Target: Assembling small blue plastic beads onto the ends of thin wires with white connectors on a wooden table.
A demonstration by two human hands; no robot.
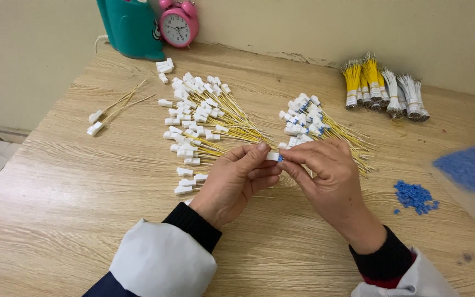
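A wooden table (61, 198) carries white-plugged yellow wires (204, 118), wire bundles (383, 88), and blue pieces (415, 196).

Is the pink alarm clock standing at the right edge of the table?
No, the pink alarm clock stands at the far left, beside the teal container.

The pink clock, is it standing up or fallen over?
Standing up. The pink clock rests upright by the wall, its face to the table, bells on top.

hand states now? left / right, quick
Left hand: closed, pinching the white connector.
Right hand: closed, fingertips on the same connector at its blue piece.
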